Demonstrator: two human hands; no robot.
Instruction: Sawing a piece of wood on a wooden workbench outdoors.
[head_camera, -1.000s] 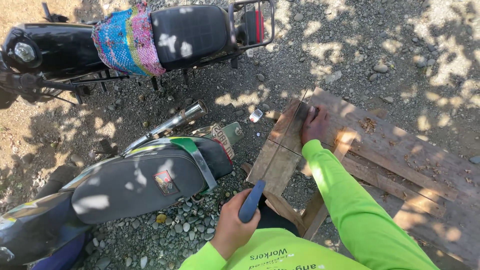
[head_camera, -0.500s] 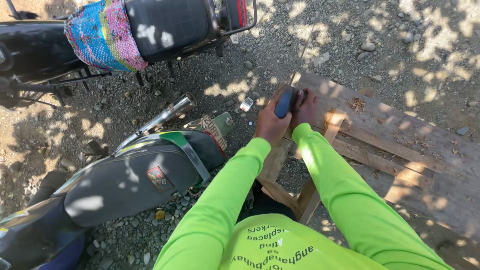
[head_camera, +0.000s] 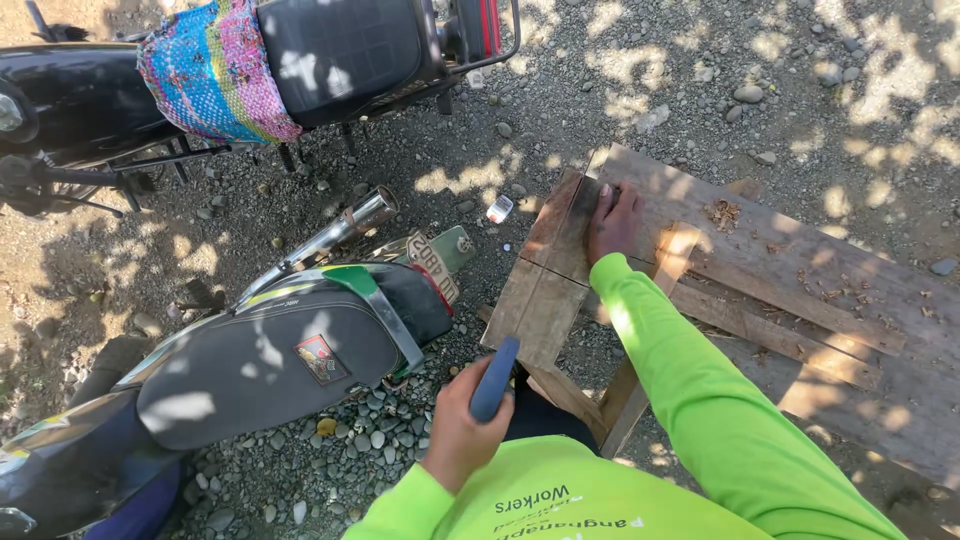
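Observation:
My right hand (head_camera: 612, 220) lies flat on the near-left end of a rough wooden bench (head_camera: 760, 290), fingers spread on a plank. My left hand (head_camera: 462, 430) is drawn back near my chest, closed around a dark blue tool handle (head_camera: 494, 378) that sticks up past my fingers; the working end of the tool is hidden. Both arms wear bright lime-green sleeves.
A parked motorcycle with a grey seat (head_camera: 270, 360) and chrome exhaust pipe (head_camera: 345, 228) stands left of the bench. A second motorcycle (head_camera: 330, 50) with a colourful woven cloth (head_camera: 215, 75) is at the top. A small white object (head_camera: 499, 208) lies on the gravel.
My left hand has pulled the blue tool back from the bench toward my body. My right hand stays on the plank.

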